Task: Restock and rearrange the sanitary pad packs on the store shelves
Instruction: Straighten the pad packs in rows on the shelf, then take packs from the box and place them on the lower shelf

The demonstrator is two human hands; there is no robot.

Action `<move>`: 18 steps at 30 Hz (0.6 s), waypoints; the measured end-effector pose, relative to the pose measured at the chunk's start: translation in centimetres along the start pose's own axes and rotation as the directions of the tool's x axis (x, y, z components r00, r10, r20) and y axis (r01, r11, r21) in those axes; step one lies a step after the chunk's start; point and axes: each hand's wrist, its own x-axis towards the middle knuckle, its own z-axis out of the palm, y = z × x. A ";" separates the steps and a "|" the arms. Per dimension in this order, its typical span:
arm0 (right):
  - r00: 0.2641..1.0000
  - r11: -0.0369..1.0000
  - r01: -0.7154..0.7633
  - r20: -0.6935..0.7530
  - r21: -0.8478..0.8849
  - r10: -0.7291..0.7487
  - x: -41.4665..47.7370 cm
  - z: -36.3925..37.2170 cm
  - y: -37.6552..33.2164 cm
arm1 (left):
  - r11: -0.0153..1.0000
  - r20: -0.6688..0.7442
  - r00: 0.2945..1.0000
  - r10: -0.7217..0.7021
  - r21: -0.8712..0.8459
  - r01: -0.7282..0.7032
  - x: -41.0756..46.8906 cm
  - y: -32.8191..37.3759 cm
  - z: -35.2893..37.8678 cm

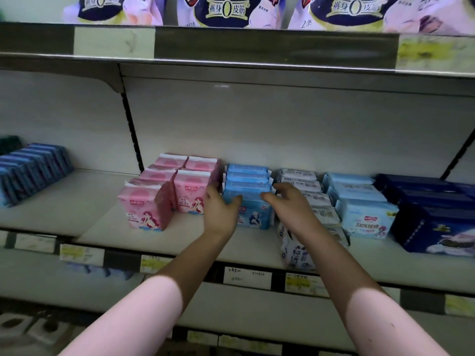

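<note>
Clasping the row of blue packs [253, 215] from both sides, the left grip [221, 210] has its fingers tucked down the row's left flank, against the neighbouring pink packs, with its thumb across the front pack's upper face. The right grip [290, 204] lays its thumb on the front pack's top and curls its fingers over the right flank. Both forearms reach forward from the lower corners of the view, wrists roughly level, palms turned towards each other. The blue row counts four packs, standing one behind another near the middle of the shelf [102, 222], set back from its front edge. Left of it the pink packs [144, 209] stand in two rows, about six in all. Right of it runs a white row [298, 176], too blurred to count, reaching the front edge. Next come three pale blue packs [367, 219], and then dark navy packs [431, 227], about three, towards the shelf's right end.
</note>
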 end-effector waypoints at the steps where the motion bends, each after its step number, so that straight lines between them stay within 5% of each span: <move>1: 1.000 1.000 0.005 -0.013 0.030 -0.005 -0.3 -0.3 0.0 | 0.998 -0.027 0.998 0.061 0.016 -0.061 -0.5 0.6 0.0; 6: 0.991 0.990 0.030 -0.136 0.138 -0.011 -2.3 -2.8 0.5 | 0.975 -0.072 0.972 0.223 0.012 -0.222 -3.1 4.0 1.5; 18: 0.918 0.954 0.089 -0.396 0.285 0.033 -11.5 -17.5 6.6 | 0.947 0.172 0.949 0.263 -0.233 -0.220 -15.2 11.6 14.0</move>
